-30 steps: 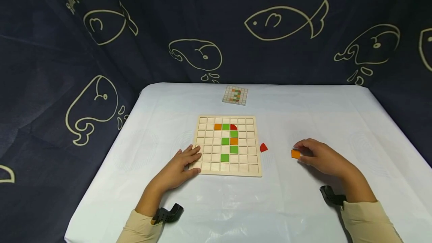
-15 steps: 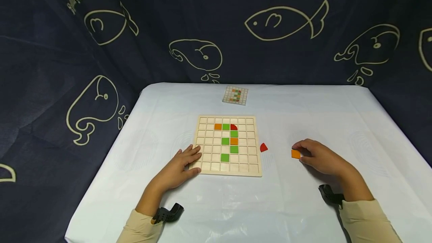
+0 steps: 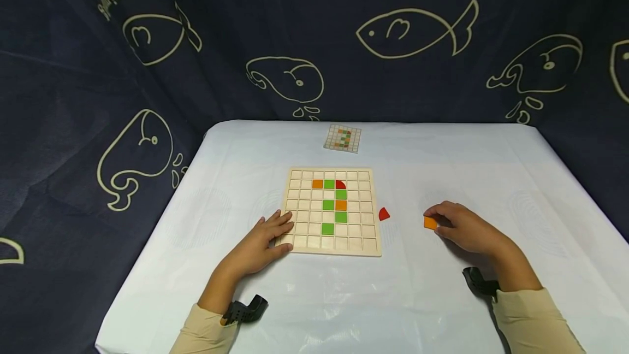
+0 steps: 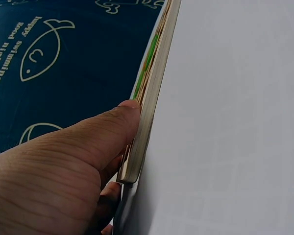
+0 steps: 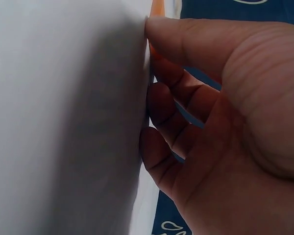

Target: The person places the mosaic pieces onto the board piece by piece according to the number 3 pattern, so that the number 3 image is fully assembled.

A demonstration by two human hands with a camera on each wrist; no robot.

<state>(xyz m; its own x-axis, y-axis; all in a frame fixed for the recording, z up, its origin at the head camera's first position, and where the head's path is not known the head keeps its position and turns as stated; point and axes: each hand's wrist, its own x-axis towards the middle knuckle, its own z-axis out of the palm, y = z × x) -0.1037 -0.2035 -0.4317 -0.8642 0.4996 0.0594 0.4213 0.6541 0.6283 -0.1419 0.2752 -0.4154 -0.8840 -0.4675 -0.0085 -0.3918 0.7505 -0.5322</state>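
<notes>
My left hand (image 3: 262, 242) rests with spread fingers on the left front part of a wooden grid board (image 3: 300, 243). In the left wrist view, the thumb (image 4: 122, 120) lies along the board's edge. To the right of the board, my right hand (image 3: 467, 226) pinches an orange square tile (image 3: 430, 223) between thumb and fingers, low at the tabletop. The right wrist view shows only a sliver of the orange tile (image 5: 158, 9) beyond the thumb. Green tiles (image 3: 327, 229), orange tiles (image 3: 340, 205) and a red quarter-round tile (image 3: 340, 184) sit in the board's cells.
A loose red quarter-round tile (image 3: 384, 214) lies just off the board's right edge. Behind the board is a small pattern card (image 3: 342, 139) with a similar coloured grid. White cloth covers the table (image 3: 236, 168). A dark blue curtain (image 3: 314, 26) with fish drawings hangs behind.
My right wrist has shifted slightly to the left, while its fingers stay at the orange tile. The left hand and the tiles on the board keep their places.
</notes>
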